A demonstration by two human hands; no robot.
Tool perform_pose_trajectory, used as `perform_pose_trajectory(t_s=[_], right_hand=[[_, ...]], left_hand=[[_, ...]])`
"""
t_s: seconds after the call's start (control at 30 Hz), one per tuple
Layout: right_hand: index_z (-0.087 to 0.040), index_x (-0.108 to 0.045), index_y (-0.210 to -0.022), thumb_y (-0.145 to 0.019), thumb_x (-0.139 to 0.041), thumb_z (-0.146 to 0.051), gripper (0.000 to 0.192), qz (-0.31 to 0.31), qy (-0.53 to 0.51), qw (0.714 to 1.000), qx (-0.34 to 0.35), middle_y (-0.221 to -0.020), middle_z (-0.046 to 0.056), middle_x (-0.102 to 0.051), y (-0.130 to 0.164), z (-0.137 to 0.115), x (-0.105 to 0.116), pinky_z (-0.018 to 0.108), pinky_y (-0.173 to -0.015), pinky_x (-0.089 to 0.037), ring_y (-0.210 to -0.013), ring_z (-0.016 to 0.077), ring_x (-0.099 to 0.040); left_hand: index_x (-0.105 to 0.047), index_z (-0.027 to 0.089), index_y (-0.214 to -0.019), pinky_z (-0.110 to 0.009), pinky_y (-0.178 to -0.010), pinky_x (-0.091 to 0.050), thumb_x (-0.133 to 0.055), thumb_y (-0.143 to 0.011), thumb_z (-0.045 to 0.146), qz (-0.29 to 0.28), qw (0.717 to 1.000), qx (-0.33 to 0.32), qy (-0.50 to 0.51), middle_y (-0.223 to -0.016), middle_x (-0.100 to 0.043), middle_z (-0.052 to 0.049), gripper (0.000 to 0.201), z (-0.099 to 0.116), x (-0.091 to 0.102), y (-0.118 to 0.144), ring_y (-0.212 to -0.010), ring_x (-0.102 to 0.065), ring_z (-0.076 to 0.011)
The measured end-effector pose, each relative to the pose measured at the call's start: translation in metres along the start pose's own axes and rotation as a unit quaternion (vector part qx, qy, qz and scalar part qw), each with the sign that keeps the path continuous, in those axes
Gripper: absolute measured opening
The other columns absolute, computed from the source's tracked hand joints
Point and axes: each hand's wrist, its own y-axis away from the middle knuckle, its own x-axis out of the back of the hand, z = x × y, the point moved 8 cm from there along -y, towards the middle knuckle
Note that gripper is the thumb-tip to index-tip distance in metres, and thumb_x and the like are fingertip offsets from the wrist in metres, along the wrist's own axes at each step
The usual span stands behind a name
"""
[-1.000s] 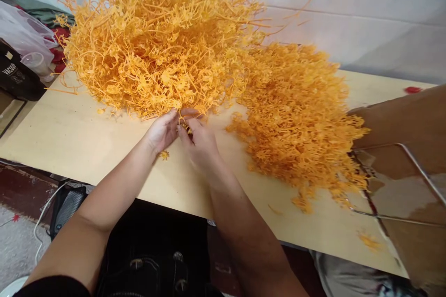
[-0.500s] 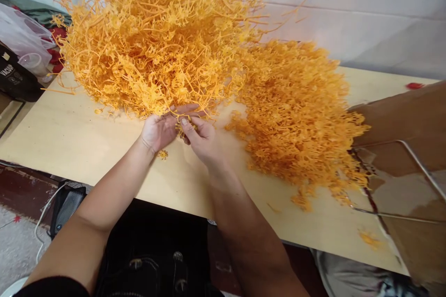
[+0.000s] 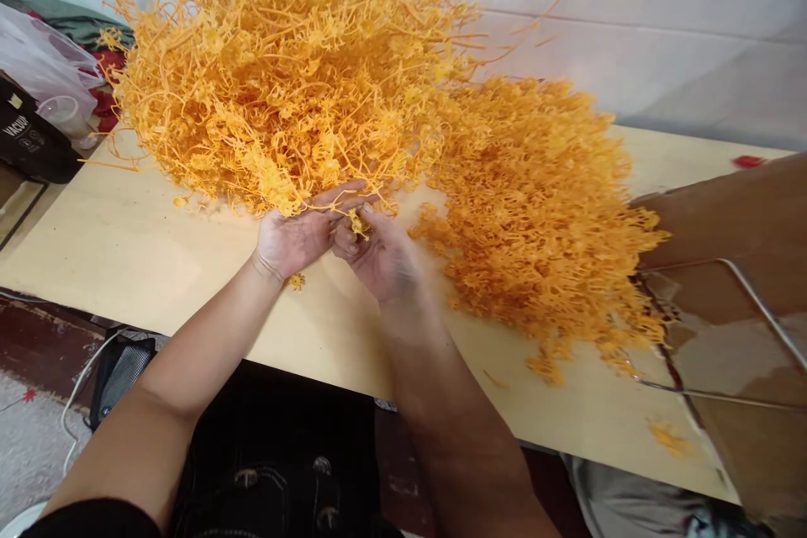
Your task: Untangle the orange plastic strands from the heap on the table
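At far left, by the tabletop (image 3: 126,252) edge, a dark box (image 3: 25,143) with pale lettering sits against a clear plastic bag (image 3: 38,59) and a small clear cup (image 3: 60,113), with red cloth (image 3: 101,101) just behind them. Next to these rises the big heap (image 3: 283,76) of tangled orange plastic stems, piled high against the white wall (image 3: 661,34) and spilling to the near edge of its mound. Below that edge the left hand (image 3: 293,237) lies palm up, fingers loosely curled and thumb stretched toward the heap, touching its lowest strands. One small orange piece (image 3: 295,279) lies loose on the tabletop just beside the left wrist. Between the two hands a small orange sprig (image 3: 358,223) is pinched, at the foot of the big heap and joined to a thin stem that runs back into it. The right hand (image 3: 384,256) is closed on that sprig from the right, its fingertips meeting the left hand's; it is slightly blurred, so the exact finger hold cannot be told. Right of the hands a second, denser heap (image 3: 542,210) of short orange bits spreads across the tabletop, touching the big heap at its upper left, with scattered bits (image 3: 668,435) lying loose nearer the front. At far right stands a brown cardboard box (image 3: 744,227) with a wire frame (image 3: 750,294) over its taped flap.
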Motion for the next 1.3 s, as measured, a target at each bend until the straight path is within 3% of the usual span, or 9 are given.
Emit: perform_pose_trajectory(t_s=[0.17,0.3,0.4,0.5,0.6,0.73,0.97,1.17,1.3], right_hand=[[-0.02,-0.035,-0.06,-0.074,-0.053,-0.046,0.034,-0.024,-0.027,0.999,-0.011,-0.049,-0.006,-0.031,0.0,-0.001,-0.005,0.023,-0.042,-0.026,-0.043,0.0057,-0.028],[-0.02,-0.032,-0.058,-0.073,-0.054,-0.046,0.037,-0.023,-0.049,0.998,-0.019,-0.05,-0.006,-0.028,-0.001,0.001,-0.004,0.023,-0.042,-0.024,-0.043,0.006,-0.025],[-0.02,-0.033,-0.058,-0.073,-0.056,-0.043,0.036,-0.024,-0.076,0.997,-0.019,-0.049,-0.007,-0.026,-0.001,0.001,-0.004,0.022,-0.041,-0.022,-0.043,0.0058,-0.024],[-0.02,-0.034,-0.057,-0.074,-0.057,-0.041,0.035,-0.022,-0.097,0.995,-0.029,-0.048,-0.007,-0.025,0.001,0.001,-0.006,0.021,-0.04,-0.021,-0.041,0.0052,-0.023],[-0.019,-0.037,-0.057,-0.071,-0.06,-0.04,0.034,-0.032,-0.123,0.991,-0.043,-0.047,-0.008,-0.027,0.003,0.0,-0.009,0.02,-0.039,-0.021,-0.041,0.0039,-0.023],[-0.018,-0.039,-0.056,-0.069,-0.063,-0.039,0.034,-0.047,-0.139,0.988,-0.046,-0.046,-0.008,-0.03,0.005,-0.001,-0.012,0.018,-0.039,-0.023,-0.04,0.0028,-0.026],[-0.018,-0.039,-0.056,-0.069,-0.063,-0.038,0.034,-0.046,-0.116,0.992,-0.02,-0.045,-0.007,-0.034,0.005,-0.001,-0.012,0.019,-0.04,-0.024,-0.041,0.0033,-0.029],[-0.019,-0.049,-0.063,-0.069,-0.063,-0.033,0.021,-0.018,-0.094,0.995,-0.002,-0.05,-0.007,-0.041,0.004,0.002,-0.009,0.019,-0.044,-0.026,-0.045,0.0037,-0.035],[-0.019,-0.053,-0.066,-0.062,-0.069,-0.031,0.02,0.009,-0.065,0.998,-0.017,-0.056,-0.006,-0.043,0.004,0.008,-0.007,0.019,-0.045,-0.028,-0.048,0.0032,-0.036]], left_hand=[[-0.052,0.011,-0.116,-0.035,-0.084,-0.042,-0.035,-0.07,0.032,0.013,1.0,0.009,0.019,-0.112,-0.062,-0.012,0.053,-0.001,-0.004,0.002,-0.1,-0.058,-0.023],[-0.053,0.012,-0.115,-0.038,-0.091,-0.039,-0.033,-0.077,0.043,0.028,0.999,0.012,0.03,-0.114,-0.06,-0.012,0.052,-0.001,-0.006,0.003,-0.11,-0.053,-0.025],[-0.053,0.014,-0.114,-0.039,-0.094,-0.037,-0.028,-0.076,0.065,0.026,0.999,0.025,0.035,-0.117,-0.058,-0.012,0.068,-0.002,-0.007,0.003,-0.116,-0.048,-0.027],[-0.052,0.014,-0.116,-0.04,-0.097,-0.034,-0.019,-0.065,0.081,0.006,0.998,0.034,0.048,-0.122,-0.055,-0.013,0.091,-0.002,-0.009,0.004,-0.121,-0.043,-0.0294],[-0.049,0.015,-0.122,-0.04,-0.101,-0.03,-0.013,-0.057,0.087,-0.011,0.997,0.04,0.061,-0.128,-0.051,-0.013,0.103,-0.002,-0.01,0.005,-0.125,-0.039,-0.0293],[-0.043,0.015,-0.128,-0.04,-0.104,-0.025,-0.014,-0.058,0.086,-0.027,0.996,0.042,0.07,-0.133,-0.046,-0.013,0.104,-0.003,-0.012,0.006,-0.128,-0.034,-0.0289],[-0.044,0.013,-0.128,-0.04,-0.1,-0.033,-0.019,-0.069,0.078,-0.014,1.0,0.025,0.01,-0.129,-0.051,-0.014,0.092,-0.003,-0.008,0.005,-0.126,-0.039,-0.0287],[-0.05,0.016,-0.122,-0.035,-0.097,-0.039,-0.037,-0.086,0.042,0.018,0.999,0.024,-0.032,-0.119,-0.059,-0.011,0.047,-0.004,-0.002,0.002,-0.117,-0.05,-0.0215],[-0.062,0.013,-0.097,-0.028,-0.083,-0.048,-0.042,-0.085,0.022,0.066,0.995,-0.009,-0.074,-0.094,-0.068,-0.009,0.025,-0.002,0.009,-0.002,-0.092,-0.064,-0.0161]])
